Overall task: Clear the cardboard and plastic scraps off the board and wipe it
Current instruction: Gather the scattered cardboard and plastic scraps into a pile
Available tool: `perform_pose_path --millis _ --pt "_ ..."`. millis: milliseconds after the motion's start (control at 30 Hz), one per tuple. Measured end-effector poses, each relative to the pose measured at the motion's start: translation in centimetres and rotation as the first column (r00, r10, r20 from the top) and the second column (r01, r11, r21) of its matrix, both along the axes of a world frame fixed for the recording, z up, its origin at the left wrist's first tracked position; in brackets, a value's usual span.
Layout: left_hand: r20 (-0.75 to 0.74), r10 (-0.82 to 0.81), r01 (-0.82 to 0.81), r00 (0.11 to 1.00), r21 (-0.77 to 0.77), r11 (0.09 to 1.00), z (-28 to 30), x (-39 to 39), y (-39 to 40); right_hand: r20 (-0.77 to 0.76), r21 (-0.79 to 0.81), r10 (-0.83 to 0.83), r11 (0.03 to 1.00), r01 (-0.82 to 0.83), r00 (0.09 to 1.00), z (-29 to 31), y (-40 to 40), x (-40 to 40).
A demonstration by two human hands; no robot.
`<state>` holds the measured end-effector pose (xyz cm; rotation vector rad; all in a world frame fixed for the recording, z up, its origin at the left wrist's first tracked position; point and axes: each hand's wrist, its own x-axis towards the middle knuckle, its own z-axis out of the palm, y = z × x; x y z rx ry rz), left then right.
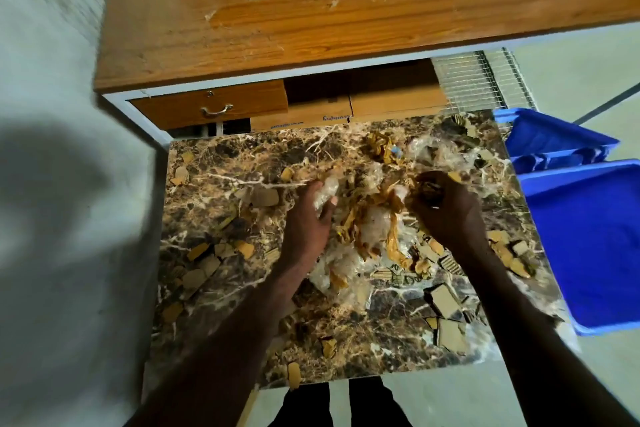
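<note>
Board (221,288): brown marble-pattern slab, long axis running away from the person toward the wooden desk (346,3), lying flat in front of it. Cardboard scraps (202,267) scattered across it; a heap of clear plastic and yellow-tan scraps (374,229) sits mid-board. Both forearms reach in from the near edge. Left hand (310,218) grips a wad of clear plastic at the heap's left side. Right hand (446,208) is curled around scraps at the heap's right side. Blue bins (588,236) just beside the board's right edge.
</note>
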<state>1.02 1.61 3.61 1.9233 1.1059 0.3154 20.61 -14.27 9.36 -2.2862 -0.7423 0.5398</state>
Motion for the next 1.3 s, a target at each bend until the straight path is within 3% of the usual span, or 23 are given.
perform_pose_path --millis 200,400,567,800,1000,1133,1233,1300 --pt "-0.001 -0.023 0.023 1.000 -0.090 0.996 -1.9 -0.2 -2.2 -0.135 0.018 -0.224 0.973 0.229 0.965 -5.6 -3.8 -2.9" --pt "-0.066 -0.033 0.021 0.997 -0.167 0.986 -2.3 1.6 -4.0 -0.396 0.077 -0.262 0.946 0.316 0.880 -8.7 -2.5 -5.7" --pt "-0.102 -0.079 0.065 0.992 -0.126 0.990 -2.5 2.3 -4.8 -0.378 0.119 -0.194 0.959 0.255 0.905 -8.4 -0.8 -7.3" --pt "-0.220 -0.113 0.078 0.969 -0.160 0.984 -4.4 2.1 -5.1 -0.256 0.037 -0.012 0.999 0.022 0.967 -9.7 0.5 -7.8" --pt "-0.255 -0.121 0.076 0.959 -0.177 0.981 -6.7 1.8 -6.2 -0.316 -0.041 -0.061 0.998 0.051 0.947 -11.1 1.0 -8.5" --pt "-0.357 -0.094 0.079 0.929 -0.056 0.995 -6.2 2.4 -6.8 -0.310 -0.069 -0.032 0.998 0.011 0.950 -11.3 1.1 -8.7" --pt "-0.389 -0.096 0.078 0.916 -0.061 0.995 -5.8 3.1 -6.6 -0.295 -0.086 -0.010 0.996 -0.017 0.956 -11.7 1.3 -8.6" --pt "-0.498 -0.142 0.167 0.856 0.006 0.986 -5.7 3.7 -6.5 -0.311 -0.119 -0.011 0.993 -0.027 0.950 -12.2 1.6 -8.5"
